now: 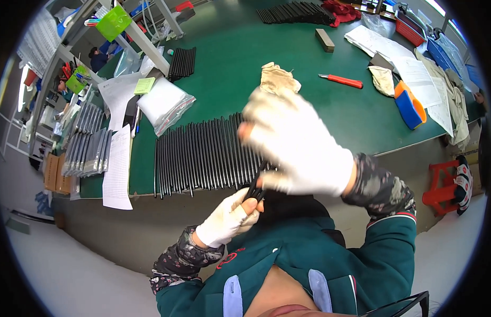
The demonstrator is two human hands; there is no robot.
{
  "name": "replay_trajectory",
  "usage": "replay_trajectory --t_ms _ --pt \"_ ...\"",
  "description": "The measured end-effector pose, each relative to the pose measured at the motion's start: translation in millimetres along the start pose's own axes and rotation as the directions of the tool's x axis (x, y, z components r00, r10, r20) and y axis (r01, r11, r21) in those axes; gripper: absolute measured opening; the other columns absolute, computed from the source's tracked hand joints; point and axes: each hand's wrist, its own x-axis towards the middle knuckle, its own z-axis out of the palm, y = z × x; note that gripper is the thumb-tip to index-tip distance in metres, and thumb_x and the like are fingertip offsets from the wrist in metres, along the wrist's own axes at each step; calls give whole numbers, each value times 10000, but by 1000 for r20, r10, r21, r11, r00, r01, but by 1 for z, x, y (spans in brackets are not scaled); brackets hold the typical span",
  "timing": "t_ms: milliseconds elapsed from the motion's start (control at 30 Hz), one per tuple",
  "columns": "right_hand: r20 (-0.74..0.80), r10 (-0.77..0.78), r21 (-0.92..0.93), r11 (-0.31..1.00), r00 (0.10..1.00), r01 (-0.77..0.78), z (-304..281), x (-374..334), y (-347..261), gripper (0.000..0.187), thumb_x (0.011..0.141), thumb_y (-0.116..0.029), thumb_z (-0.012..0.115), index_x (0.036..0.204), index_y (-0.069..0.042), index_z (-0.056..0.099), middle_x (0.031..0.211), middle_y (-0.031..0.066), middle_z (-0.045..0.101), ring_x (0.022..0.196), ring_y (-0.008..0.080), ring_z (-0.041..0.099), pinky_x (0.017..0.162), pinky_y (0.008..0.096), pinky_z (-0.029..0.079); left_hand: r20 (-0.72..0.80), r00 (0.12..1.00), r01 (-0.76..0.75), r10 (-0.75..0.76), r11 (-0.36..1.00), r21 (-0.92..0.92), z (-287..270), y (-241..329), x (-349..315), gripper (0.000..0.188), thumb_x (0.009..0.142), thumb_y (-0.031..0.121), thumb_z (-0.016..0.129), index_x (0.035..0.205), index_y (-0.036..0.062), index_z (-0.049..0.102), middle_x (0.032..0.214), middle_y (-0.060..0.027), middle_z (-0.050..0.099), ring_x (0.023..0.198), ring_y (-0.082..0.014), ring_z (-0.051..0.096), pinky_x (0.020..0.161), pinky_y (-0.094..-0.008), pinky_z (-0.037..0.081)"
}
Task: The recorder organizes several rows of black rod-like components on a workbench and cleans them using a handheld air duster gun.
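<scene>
Left hand (229, 222), gloved in white with bare fingertips, is extending forward from the lower edge and is closing its thumb and fingers around dark rods (254, 193), just beyond the near edge of the green table (219, 68). Its forearm, covered by a patterned sleeve, is slanting up and to the right. Right hand (301, 145), also in a white glove, is reaching inward from the right, with its forearm running leftward; it is hovering over the right end of the rod row, its thumb and fingers spreading apart. Motion is blurring this hand, so whether it is gripping anything cannot be told. Black rods (195, 156) are lying side by side on the table in one long row, their near ends pointing toward the person. Regarding writing, a long white sheet (117, 169) left of the row is carrying printed lines too small to read. White papers (422, 87) at the right side are also showing fine print that cannot be made out. A yellow-green note (144, 85) is resting beside a clear plastic bag (166, 103), its marks staying illegible. Red lettering (229, 259) is appearing on the chest of the green jacket (288, 238).
</scene>
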Motion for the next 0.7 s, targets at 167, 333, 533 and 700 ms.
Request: replay_trajectory --t_ms 167,333,533,700 --pt "329 -245 160 966 912 202 19 -17 -31 289 781 -165 533 991 30 573 651 67 550 627 219 601 592 360 479 125 990 -101 67 953 284 -8 -1 -8 204 961 198 476 845 40 532 662 36 489 618 -81 457 556 -210 369" --pt "444 -105 268 963 890 -20 12 -24 -15 297 833 -341 577 723 -66 563 555 90 553 493 280 587 441 380 460 81 958 -204 274 456 866 0 6 -22 138 901 174 556 880 38 545 588 -111 557 501 -242 551 481 -346 443" --pt "942 -158 331 288 296 -899 11 -50 -18 322 897 -344 544 978 -39 609 638 173 576 593 309 597 530 393 454 252 927 -224 276 -131 966 3 15 -37 174 819 208 625 797 74 516 563 -85 543 514 -262 591 468 -361 468" --pt "818 62 360 721 572 -592 15 -51 -41 304 888 -297 507 897 -8 600 714 197 619 678 376 612 648 442 491 367 902 -338 227 -156 928 6 23 -14 187 827 209 600 748 80 489 556 -65 528 501 -232 584 461 -332 461"
